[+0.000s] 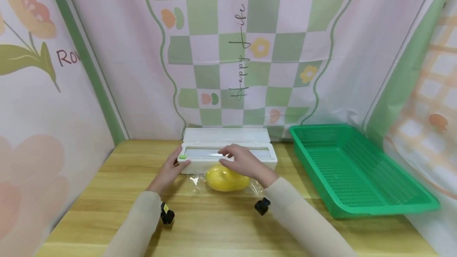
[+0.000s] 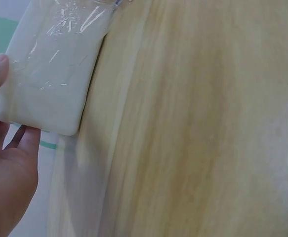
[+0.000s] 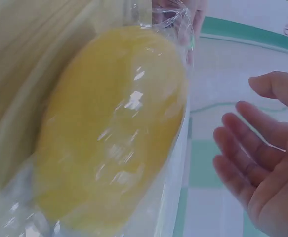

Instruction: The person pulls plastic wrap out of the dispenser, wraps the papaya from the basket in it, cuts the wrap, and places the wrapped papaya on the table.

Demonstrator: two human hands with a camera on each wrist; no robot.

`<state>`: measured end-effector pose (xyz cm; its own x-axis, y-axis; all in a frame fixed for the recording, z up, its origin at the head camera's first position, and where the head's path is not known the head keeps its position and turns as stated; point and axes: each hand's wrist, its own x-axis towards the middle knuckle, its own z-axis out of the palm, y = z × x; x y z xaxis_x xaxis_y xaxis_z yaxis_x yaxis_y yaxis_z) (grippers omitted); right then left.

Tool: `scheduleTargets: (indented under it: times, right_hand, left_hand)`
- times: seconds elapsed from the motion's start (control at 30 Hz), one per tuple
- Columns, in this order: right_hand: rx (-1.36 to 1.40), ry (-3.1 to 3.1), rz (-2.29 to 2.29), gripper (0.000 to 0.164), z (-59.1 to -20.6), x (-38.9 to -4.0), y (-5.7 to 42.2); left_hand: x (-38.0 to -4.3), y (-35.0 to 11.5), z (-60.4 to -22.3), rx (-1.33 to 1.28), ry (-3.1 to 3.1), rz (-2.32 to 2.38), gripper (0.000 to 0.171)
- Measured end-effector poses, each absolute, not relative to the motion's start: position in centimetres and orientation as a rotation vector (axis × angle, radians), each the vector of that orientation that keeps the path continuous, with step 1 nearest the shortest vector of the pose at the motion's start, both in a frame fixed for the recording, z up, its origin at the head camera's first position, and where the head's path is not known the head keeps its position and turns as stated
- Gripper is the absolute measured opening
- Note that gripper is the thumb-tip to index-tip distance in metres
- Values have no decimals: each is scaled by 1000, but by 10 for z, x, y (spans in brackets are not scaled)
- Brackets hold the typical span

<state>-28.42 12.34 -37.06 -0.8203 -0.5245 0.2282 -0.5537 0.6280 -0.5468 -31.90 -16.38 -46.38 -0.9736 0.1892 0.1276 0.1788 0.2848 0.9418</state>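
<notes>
A white cling film dispenser (image 1: 200,166) stands on the table with its lid (image 1: 226,135) raised at the back. My left hand (image 1: 172,169) grips its left end, thumb at the front edge and fingers round the end. In front of the dispenser sits a smooth yellow oval fruit (image 1: 226,179) under clear cling film (image 1: 195,181), which bunches at both sides. Over the dispenser's middle hovers my right hand (image 1: 244,162), fingers loosely bent and holding nothing. In the right wrist view, that hand (image 3: 267,153) appears apart from the film-covered fruit (image 3: 111,128).
A green perforated plastic basket (image 1: 332,199) stands at the right of the wooden table (image 1: 214,229). Behind the dispenser hangs a checked, printed curtain (image 1: 246,50), close to the table's back edge. More printed cloth covers both sides.
</notes>
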Motion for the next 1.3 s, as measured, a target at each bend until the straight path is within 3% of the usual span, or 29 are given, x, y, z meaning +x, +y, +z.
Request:
scheduleTargets:
  times: [0.37, 0.6, 1.3]
  right_hand:
    - [1002, -2899, 876, 35, -362, -321, 52]
    - [932, -2932, 882, 30, -368, -327, 20]
    - [565, -3027, 543, 21, -384, -327, -13]
  left_hand:
    - [-320, -167, -465, 404, 2490, 1854, 78]
    - [-318, -166, -463, 469, 2479, 1865, 75]
    - [-316, -169, -459, 506, 2539, 1769, 64]
